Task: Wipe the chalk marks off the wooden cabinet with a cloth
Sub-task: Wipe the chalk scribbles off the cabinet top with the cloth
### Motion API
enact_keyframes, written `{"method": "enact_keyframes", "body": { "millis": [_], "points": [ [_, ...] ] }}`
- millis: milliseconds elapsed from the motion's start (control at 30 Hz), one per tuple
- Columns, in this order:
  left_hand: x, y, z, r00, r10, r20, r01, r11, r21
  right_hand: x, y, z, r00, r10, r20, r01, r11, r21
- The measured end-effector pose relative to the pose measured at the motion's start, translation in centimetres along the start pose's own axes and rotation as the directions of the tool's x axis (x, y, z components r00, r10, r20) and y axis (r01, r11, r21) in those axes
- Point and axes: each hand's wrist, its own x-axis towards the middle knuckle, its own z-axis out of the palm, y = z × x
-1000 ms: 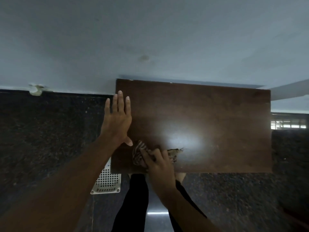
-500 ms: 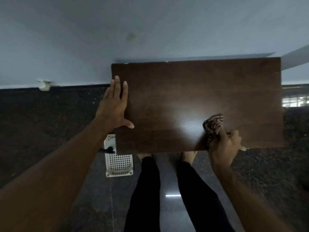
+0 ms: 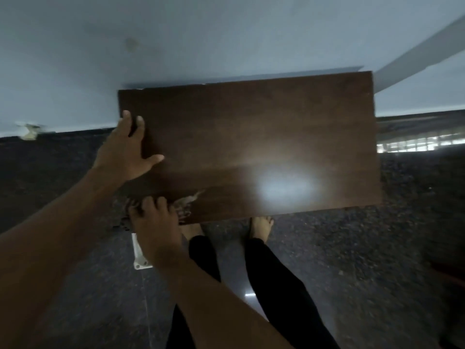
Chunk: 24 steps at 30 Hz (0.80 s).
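The dark brown top of the wooden cabinet fills the middle of the head view, with a bright glare spot near its front edge. No chalk marks show on it in this dim, blurred frame. My left hand lies flat on the cabinet's left edge, fingers straight and thumb spread. My right hand presses a striped cloth onto the front left corner, fingers curled over it. Most of the cloth is hidden under that hand.
The cabinet stands against a pale wall on a dark speckled floor. My legs in black trousers and bare feet are below the front edge. A white vented cover lies on the floor at the left.
My right hand has swept the cloth from the front right of the cabinet top back to the front left corner. My left hand stays flat on the left edge.
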Motion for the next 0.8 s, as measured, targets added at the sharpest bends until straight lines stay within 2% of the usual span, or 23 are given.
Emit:
{"method": "enact_keyframes", "body": {
  "millis": [100, 167, 267, 367, 500, 633, 800],
  "points": [
    [-1.3, 1.9, 2.2, 0.996, -0.051, -0.069, 0.045, 0.994, -0.096, -2.1, 4.5, -1.7, 0.988, -0.019, -0.155, 0.002, 0.994, -0.109],
    [-2.7, 3.3, 4.0, 0.991, -0.03, -0.131, 0.013, 0.991, -0.133, -4.6, 9.2, -4.1, 0.974, 0.033, -0.225, -0.055, 0.994, -0.093],
    [-4.7, 4.9, 6.9, 0.971, 0.068, -0.227, -0.094, 0.99, -0.105, -8.7, 17.0, -7.6, 0.931, 0.171, -0.324, -0.199, 0.978, -0.057],
    [-6.2, 6.3, 9.1, 0.964, 0.116, -0.239, -0.132, 0.99, -0.051, -12.0, 23.6, -10.8, 0.866, 0.338, -0.368, -0.386, 0.92, -0.066],
    [-6.4, 7.6, 10.8, 0.957, 0.053, -0.284, -0.075, 0.995, -0.068, -14.9, 30.5, -14.5, 0.721, 0.567, -0.398, -0.607, 0.794, 0.031],
    [-6.3, 7.8, 11.4, 0.949, 0.046, -0.312, -0.059, 0.998, -0.033, -15.1, 33.0, -16.4, 0.481, 0.685, -0.547, -0.743, 0.65, 0.16],
    [-6.1, 7.5, 12.0, 0.933, 0.069, -0.352, -0.07, 0.997, 0.009, -14.5, 32.6, -15.9, 0.377, 0.687, -0.621, -0.729, 0.634, 0.26]
  ]
}}
